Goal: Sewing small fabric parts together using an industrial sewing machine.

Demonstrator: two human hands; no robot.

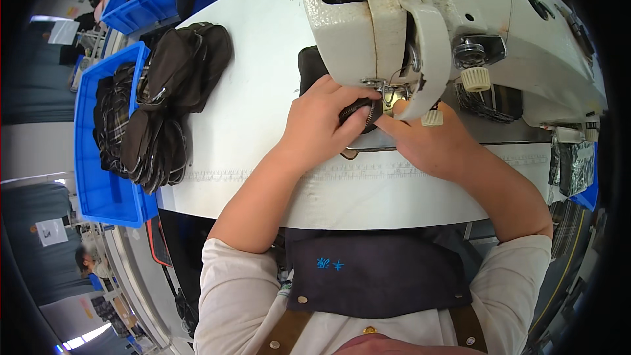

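A dark brown fabric piece with a zipper (355, 110) lies under the head of a white sewing machine (342, 33). My left hand (315, 121) is closed on it, with the thumb on the zipper edge and the fingers close to the presser foot (386, 97). From the other side my right hand (437, 141) pinches the same piece's edge just in front of the needle area. Part of the fabric shows behind my left hand, and the machine head hides the rest.
Stacked dark brown fabric pouches (187, 69) lie at the table's left, beside a blue bin (85, 151) with more of them. Another blue bin (135, 13) stands at the far left. A dark checked piece (490, 102) sits under the machine arm. A ruler strip (263, 174) crosses the white table.
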